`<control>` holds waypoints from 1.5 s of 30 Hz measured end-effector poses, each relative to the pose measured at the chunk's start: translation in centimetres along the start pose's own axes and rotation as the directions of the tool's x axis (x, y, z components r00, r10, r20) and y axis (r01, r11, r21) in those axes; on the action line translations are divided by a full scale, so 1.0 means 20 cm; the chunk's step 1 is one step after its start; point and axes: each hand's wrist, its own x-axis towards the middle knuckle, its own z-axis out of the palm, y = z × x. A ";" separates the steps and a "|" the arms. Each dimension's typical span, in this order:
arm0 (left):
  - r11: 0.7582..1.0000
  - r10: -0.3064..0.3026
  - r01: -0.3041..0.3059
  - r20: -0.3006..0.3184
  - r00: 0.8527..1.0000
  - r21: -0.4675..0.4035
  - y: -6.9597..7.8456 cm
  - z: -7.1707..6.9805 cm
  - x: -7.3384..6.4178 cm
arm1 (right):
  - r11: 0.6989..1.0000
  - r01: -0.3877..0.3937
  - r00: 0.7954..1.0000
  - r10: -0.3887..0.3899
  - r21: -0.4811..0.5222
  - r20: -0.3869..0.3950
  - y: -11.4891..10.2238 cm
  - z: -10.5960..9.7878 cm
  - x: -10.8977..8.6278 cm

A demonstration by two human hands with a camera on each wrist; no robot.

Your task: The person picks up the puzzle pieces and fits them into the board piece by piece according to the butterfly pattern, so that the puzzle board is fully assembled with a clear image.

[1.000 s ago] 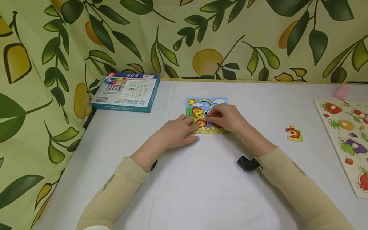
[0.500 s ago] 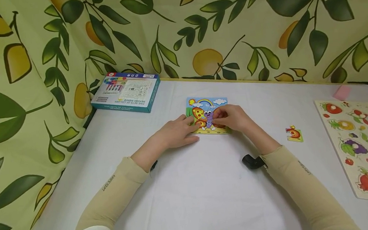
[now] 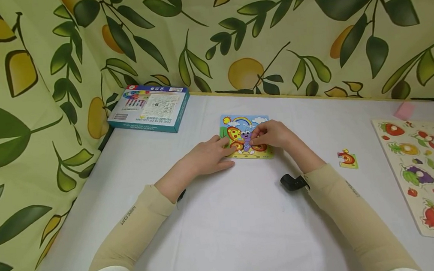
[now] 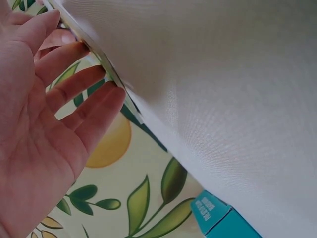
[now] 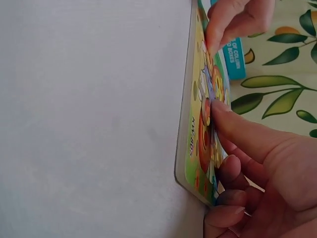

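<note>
A square butterfly jigsaw board [image 3: 232, 155] lies on the white table in the head view, with sun, rainbow and clouds along its top. My left hand [image 3: 209, 155] rests on the board's left edge, fingers extended; its fingers [image 4: 74, 84] reach along the edge in the left wrist view. With thumb and bent fingers, my right hand [image 3: 273, 135] pinches at a jigsaw piece [image 5: 216, 144] over the right wing, mostly hidden by the fingers. The thumb [image 5: 237, 124] lies against the picture. A loose jigsaw piece [image 3: 348, 159] with an orange swirl lies to the right.
At the back left lies a flat teal-edged box [image 3: 149, 109]. A wooden fruit peg board [image 3: 419, 191] is at the right, with a pink block [image 3: 403, 109] behind it. Fruit-patterned cloth [image 3: 289, 26] hangs behind the table.
My right hand has shifted slightly right from the butterfly's body to its right wing, uncovering the purple body. My left hand and the loose piece stay put.
</note>
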 end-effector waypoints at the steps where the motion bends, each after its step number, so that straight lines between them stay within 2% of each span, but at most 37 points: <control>1: 1.000 0.000 0.000 0.001 1.000 0.000 0.00 0.00 0.00 | 1.000 -0.003 1.000 0.003 0.005 0.007 0.00 0.00 0.00; 12: 1.000 0.003 -0.004 0.001 1.000 0.010 0.00 -0.01 0.00 | 1.000 -0.015 0.997 0.017 -0.023 0.073 0.01 -0.04 0.05; 19: 1.000 0.008 -0.008 0.008 1.000 0.011 0.00 -0.01 0.00 | 0.998 -0.038 0.996 0.042 -0.049 0.084 -0.01 -0.05 0.05; 30: 1.000 0.006 -0.006 0.002 1.000 0.005 0.00 0.00 0.01 | 0.996 0.057 0.990 -0.048 -0.070 0.133 0.04 -0.05 0.03; 34: 1.000 0.009 -0.009 -0.006 1.000 0.006 0.00 0.01 0.02 | 0.993 0.099 0.991 -0.093 -0.060 0.095 0.04 -0.04 0.00; 39: 0.999 0.015 -0.016 0.003 1.000 0.051 0.00 0.02 0.02 | 0.987 0.157 0.987 -0.157 -0.042 -0.013 0.07 -0.02 -0.10; 41: 0.998 0.007 -0.007 0.012 1.000 0.065 0.00 0.02 0.02 | 0.988 0.152 0.985 -0.153 -0.022 -0.083 0.10 -0.05 -0.17; 45: 0.997 0.001 -0.003 0.020 1.000 0.077 0.01 0.02 0.02 | 0.996 0.072 0.980 -0.078 -0.044 -0.181 0.23 -0.18 -0.37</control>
